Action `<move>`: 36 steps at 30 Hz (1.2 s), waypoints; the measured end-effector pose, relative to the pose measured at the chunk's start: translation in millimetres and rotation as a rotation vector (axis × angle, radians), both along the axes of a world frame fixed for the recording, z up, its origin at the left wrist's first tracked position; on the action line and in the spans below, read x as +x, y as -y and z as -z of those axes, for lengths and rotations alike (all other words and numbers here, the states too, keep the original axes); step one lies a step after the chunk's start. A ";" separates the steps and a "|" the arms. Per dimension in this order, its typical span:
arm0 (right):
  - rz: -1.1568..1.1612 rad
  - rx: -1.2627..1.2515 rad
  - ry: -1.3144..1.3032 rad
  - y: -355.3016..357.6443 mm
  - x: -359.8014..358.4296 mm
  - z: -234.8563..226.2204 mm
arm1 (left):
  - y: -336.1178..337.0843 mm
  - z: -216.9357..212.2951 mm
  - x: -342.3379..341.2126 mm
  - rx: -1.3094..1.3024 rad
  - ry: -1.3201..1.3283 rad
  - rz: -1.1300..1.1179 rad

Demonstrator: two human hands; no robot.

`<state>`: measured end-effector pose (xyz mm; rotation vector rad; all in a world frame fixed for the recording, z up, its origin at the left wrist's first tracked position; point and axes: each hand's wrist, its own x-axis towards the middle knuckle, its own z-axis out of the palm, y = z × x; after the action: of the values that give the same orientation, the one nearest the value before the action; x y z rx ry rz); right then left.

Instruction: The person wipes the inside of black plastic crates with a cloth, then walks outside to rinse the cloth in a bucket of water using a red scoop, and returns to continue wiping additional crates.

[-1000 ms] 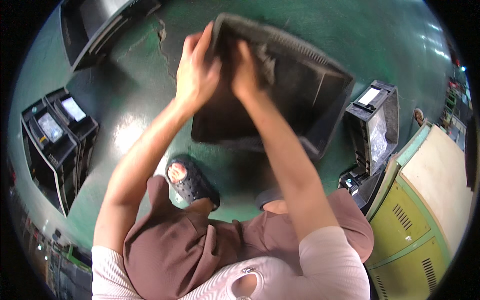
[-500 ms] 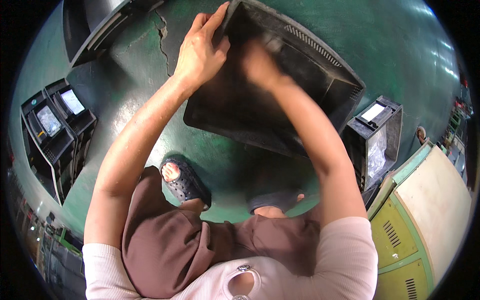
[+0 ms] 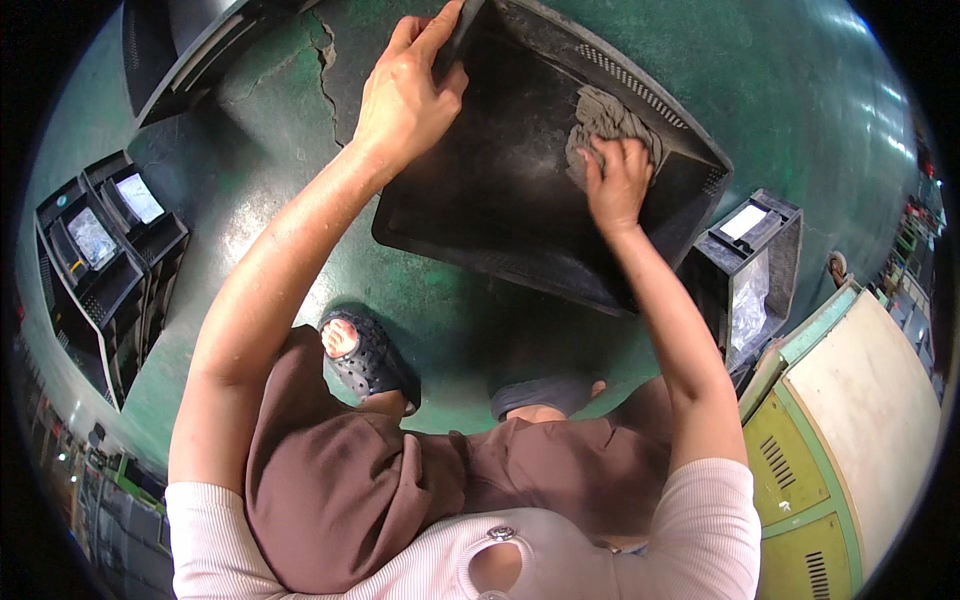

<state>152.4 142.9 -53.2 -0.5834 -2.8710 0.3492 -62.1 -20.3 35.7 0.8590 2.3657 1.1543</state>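
Over a cracked green floor [image 3: 300, 170], the left hand [image 3: 405, 95] is gripping the rim of a tilted black plastic housing [image 3: 500, 190], fingers curled over its edge. The right hand [image 3: 615, 180] is pressing a grey rag [image 3: 605, 120] flat inside it, probably wiping.

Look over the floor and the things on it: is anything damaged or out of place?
Yes: a jagged crack runs through the green floor beside the left hand, with paint flaked around it. The black casing that the right hand wipes with a grey rag looks dusty but whole.
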 end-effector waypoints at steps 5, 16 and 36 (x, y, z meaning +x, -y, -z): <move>-0.688 -0.083 -0.035 62.0 -10.2 42.0 | -4.6 18.3 4.0 -0.015 -0.242 0.023; 0.062 -0.118 -0.356 27.4 -94.7 17.8 | -0.3 22.0 -2.8 0.011 -0.100 0.011; -0.050 0.326 0.454 -11.1 -53.7 -10.2 | -1.9 24.3 -1.0 0.017 -0.087 0.025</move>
<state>98.7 154.0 -43.0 -0.5898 -3.2700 -0.2819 -63.1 -18.4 11.4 0.9602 2.4108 1.1512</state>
